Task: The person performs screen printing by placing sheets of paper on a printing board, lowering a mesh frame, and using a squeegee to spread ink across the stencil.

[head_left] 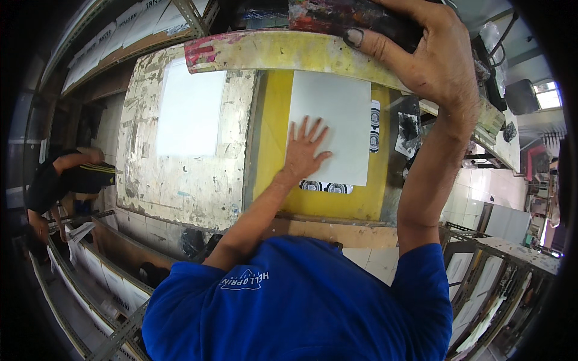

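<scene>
My left hand (307,149) lies with fingers spread on a white sheet (343,114). The sheet rests on a yellow surface (361,203), and black-and-white printed shapes (374,127) show past its right and lower edges. Up at the top right, my right hand (430,57) is closed around a dark, ink-stained bar (325,19) that looks like a squeegee handle; its fingertips are partly out of view. Just below that bar runs the yellow-stained edge of a frame (265,51), raised across the far side of the sheet.
Left of the yellow surface, a worn, paint-chipped board (141,174) carries another white sheet (191,114). A person in dark clothes (66,174) is at the far left. Shelving (120,45) stands at the upper left, racks (481,295) at the lower right.
</scene>
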